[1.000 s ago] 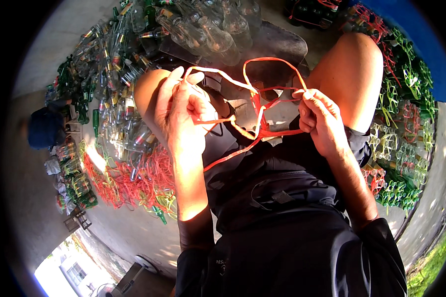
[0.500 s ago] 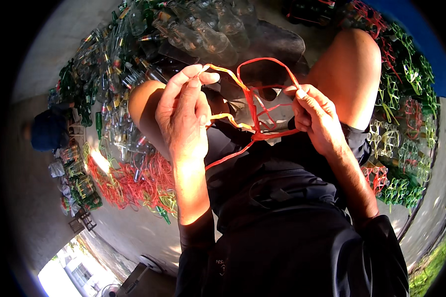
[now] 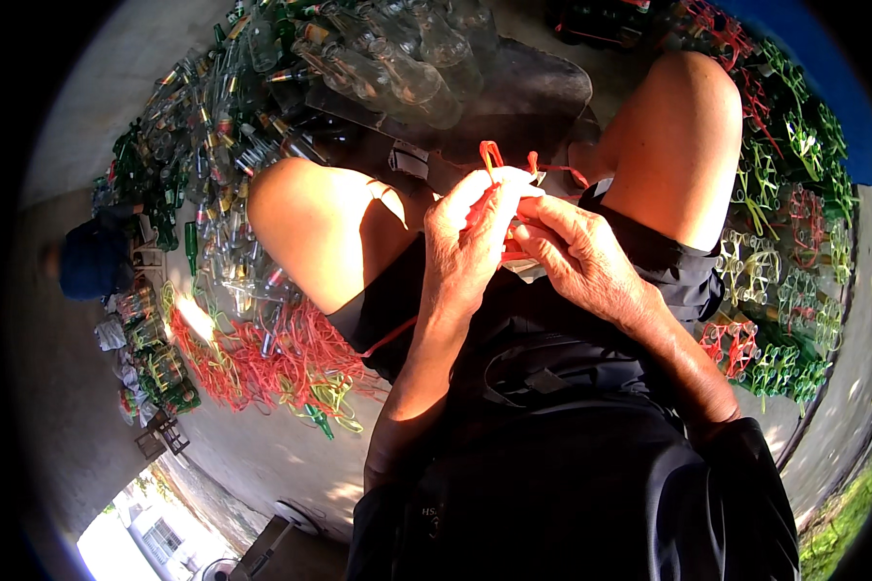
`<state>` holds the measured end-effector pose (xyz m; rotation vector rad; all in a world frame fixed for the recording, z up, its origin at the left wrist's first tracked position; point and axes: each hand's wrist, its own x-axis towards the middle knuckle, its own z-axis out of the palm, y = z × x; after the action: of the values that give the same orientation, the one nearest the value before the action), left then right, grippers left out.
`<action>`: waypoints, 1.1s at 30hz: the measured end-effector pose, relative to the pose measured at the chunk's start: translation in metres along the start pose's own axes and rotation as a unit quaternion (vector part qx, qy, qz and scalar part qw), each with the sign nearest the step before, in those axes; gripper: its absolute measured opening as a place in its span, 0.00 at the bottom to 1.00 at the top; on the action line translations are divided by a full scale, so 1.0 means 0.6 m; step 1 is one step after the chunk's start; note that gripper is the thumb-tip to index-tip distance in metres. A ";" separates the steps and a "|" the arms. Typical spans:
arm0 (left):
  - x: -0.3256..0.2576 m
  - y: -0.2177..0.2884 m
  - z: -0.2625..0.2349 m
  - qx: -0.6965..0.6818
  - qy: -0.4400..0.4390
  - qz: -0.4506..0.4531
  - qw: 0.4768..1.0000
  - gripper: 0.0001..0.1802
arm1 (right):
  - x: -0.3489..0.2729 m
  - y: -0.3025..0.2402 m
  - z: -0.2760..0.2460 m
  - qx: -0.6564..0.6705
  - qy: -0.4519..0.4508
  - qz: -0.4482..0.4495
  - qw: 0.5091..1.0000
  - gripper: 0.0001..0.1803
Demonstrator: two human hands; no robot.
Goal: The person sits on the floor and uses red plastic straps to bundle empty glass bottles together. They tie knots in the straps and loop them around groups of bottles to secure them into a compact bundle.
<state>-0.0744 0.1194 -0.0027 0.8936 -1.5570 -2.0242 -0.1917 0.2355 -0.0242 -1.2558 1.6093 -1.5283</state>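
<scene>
Both my hands meet over my lap, between my knees, gathered round a red plastic strap (image 3: pixel 490 153). My left hand (image 3: pixel 467 237) pinches it, with a loop standing up past the fingertips. Close against it, my right hand (image 3: pixel 581 254) also has its fingers closed on the strap. Short red ends stick out beyond the fingers, and a thin length runs off toward my right leg. Another strand trails from below my left wrist across my shorts. Most of the strap between the hands is hidden by the fingers.
Clear glass bottles (image 3: pixel 412 73) lie on a dark board ahead, with many more heaped at the left. A pile of red and yellow straps (image 3: pixel 281 353) lies on the floor at left. Strapped rows of bottles (image 3: pixel 794 261) stand at right. A person in dark blue (image 3: pixel 95 257) is at far left.
My hands have come together from apart, the left moving right and the right moving left. The strap's wide, open loops have been drawn in and are now bunched between my fingers.
</scene>
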 end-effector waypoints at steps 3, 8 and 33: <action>-0.005 0.012 -0.001 0.012 0.013 -0.004 1.000 0.12 | 0.004 -0.003 -0.022 -0.076 -0.030 0.010 0.997 0.10; -0.008 0.020 -0.017 0.021 0.010 -0.008 1.000 0.12 | 0.020 -0.012 -0.035 -0.092 0.090 -0.022 0.991 0.19; -0.017 -0.005 -0.106 -0.041 0.092 0.006 0.995 0.10 | 0.050 -0.028 -0.158 0.381 0.141 0.129 0.905 0.11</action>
<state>-0.0221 0.0837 -0.0136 1.0051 -1.3667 -1.9221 -0.2837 0.2499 0.0138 -0.3898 1.0706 -1.9368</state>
